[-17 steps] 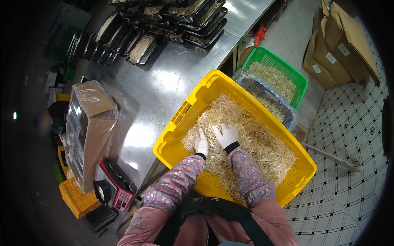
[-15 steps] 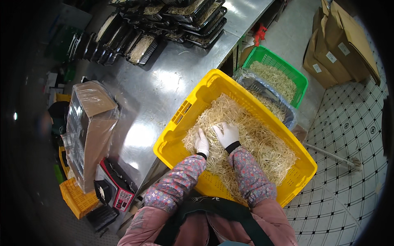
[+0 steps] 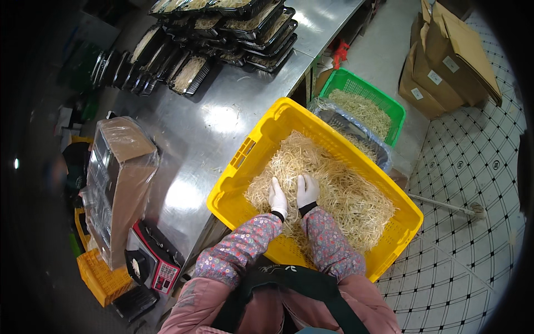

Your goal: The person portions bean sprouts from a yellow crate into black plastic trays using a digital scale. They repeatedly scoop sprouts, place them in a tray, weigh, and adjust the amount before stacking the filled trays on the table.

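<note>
Left hand (image 3: 278,200) and right hand (image 3: 307,192), both white-gloved and loosely curved, are facing each other just apart against pale sprouts (image 3: 356,206), any grip on strands being impossible to tell, while the heap is lying inside the yellow crate (image 3: 353,160).

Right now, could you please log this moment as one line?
left hand: gloved, touching pale strands | right hand: gloved, touching strands | yellow crate: strands heaped inside | green basket: strands inside

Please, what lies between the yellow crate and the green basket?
In the head view, a dark, plastic-lined bin lies between the yellow crate and the green basket.
</note>
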`<state>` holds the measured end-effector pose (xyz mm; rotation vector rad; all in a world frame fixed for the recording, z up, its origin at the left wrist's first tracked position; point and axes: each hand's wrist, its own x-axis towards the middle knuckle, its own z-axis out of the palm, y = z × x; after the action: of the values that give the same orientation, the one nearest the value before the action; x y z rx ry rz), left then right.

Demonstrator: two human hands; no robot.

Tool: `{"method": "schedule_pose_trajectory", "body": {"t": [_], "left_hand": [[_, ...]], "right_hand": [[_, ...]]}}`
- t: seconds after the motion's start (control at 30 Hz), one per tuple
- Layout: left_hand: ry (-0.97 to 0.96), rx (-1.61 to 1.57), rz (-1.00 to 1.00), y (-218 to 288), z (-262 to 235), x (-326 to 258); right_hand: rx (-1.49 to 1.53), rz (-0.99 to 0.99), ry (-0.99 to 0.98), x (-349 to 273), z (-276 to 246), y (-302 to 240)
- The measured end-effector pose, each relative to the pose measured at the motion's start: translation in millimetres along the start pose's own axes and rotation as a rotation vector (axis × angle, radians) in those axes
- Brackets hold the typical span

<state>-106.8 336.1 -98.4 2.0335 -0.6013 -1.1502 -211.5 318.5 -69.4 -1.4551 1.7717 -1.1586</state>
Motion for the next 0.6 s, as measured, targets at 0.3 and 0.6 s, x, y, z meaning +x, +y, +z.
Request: {"method": "schedule_pose_trajectory", "body": {"t": [0.3,0.6], "left_hand": [[-0.179,-0.263,0.425,-10,-10,-62],[-0.852,-1.363,-0.061,153,-98,-132]], "right_hand": [[0.312,0.097,0.150,-34,-55,-61],[-0.011,-0.430,0.303,-19,-87,-215]]}}
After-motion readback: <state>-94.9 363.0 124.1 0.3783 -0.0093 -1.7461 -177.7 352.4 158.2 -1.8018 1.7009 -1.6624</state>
